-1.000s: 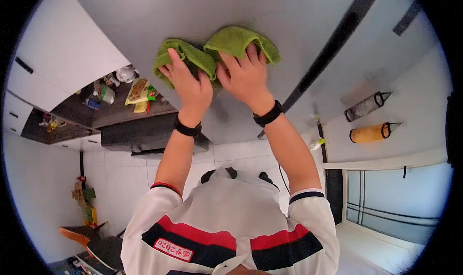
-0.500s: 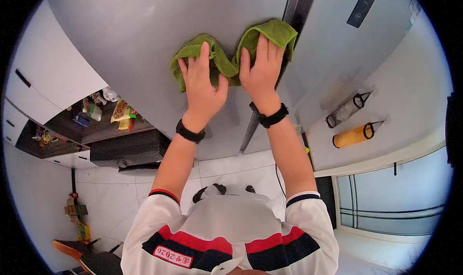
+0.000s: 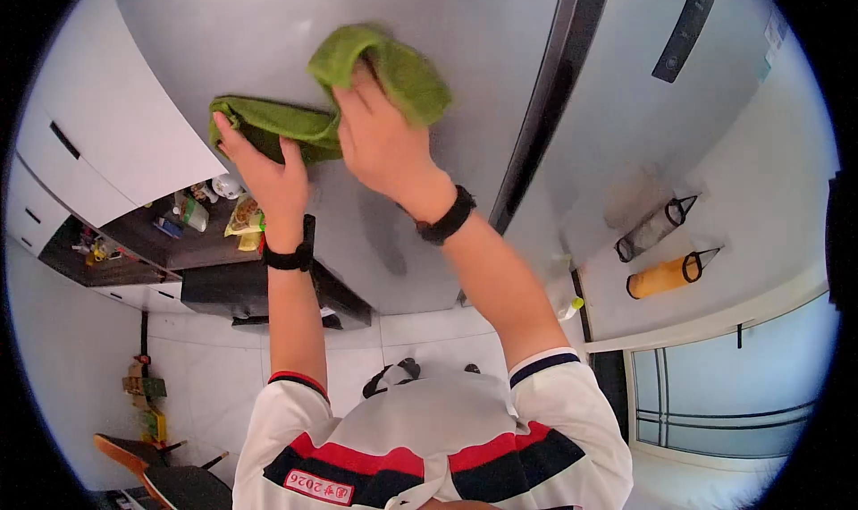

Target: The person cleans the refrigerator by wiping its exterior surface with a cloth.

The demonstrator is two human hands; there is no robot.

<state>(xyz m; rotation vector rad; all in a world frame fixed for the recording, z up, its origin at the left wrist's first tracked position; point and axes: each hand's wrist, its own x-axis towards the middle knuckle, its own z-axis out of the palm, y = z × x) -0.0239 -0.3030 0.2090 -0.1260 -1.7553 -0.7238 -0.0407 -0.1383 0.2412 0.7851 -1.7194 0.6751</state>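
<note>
In the head view, the person's left hand (image 3: pixel 268 177) and right hand (image 3: pixel 384 143) are raised to a grey fridge door (image 3: pixel 483 134), both on a green cloth (image 3: pixel 411 76). The cloth lies against the door, on its part left of the dark upright strip (image 3: pixel 547 99), and looks like one piece running from hand to hand, though its right part is blurred.

The left hand holds the lower left end, its thumb well apart from the other fingers, some of which the cloth hides. The right hand sits higher, its fingers close together and tucked into a fold that covers their tips. Each wrist wears a black band.

To the left, next to the fridge, is a white cabinet (image 3: pixel 125 117) above a dark shelf (image 3: pixel 210 255). On the shelf are a yellow packet (image 3: pixel 243 219), a white pot (image 3: pixel 227 186) and smaller things too unclear to name.

To the right, a grey mesh tube (image 3: pixel 652 231) and an orange tube (image 3: pixel 663 278) hang one below the other on the wall, above a frosted glass door (image 3: pixel 715 376). A chair (image 3: pixel 192 485) stands at the lower left, and pale tiles (image 3: pixel 420 329) cover the floor.
</note>
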